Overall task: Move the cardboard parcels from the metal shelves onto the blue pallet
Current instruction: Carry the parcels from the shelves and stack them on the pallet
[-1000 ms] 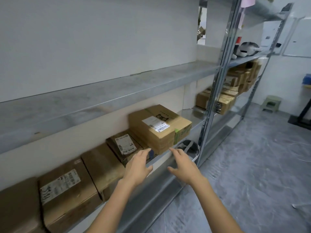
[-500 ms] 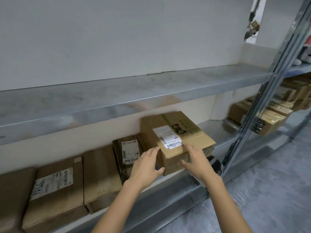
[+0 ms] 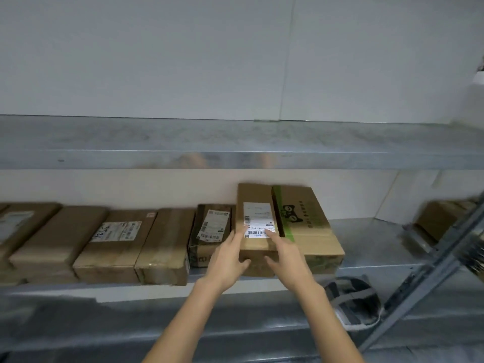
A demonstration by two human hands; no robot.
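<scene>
My left hand [image 3: 227, 259] and right hand [image 3: 286, 254] touch the big parcel [image 3: 306, 226], fingers [image 3: 234, 239] straight, gripping nothing. I should hold both sides, then slide it out.

The big parcel [image 3: 309, 231] is tan-brown cardboard with a bright green stripe [image 3: 285, 218] across its top. It has a black printed cat face [image 3: 292, 218] right of the stripe and a white label [image 3: 259, 220] with black barcodes left of it. Just left of this parcel sits a darker brown parcel [image 3: 201, 247], also white-labelled. Farther left is a plain tan parcel [image 3: 112, 252] whose label bears black handwriting. The shelves [image 3: 235, 142] are mottled silver-grey.
</scene>
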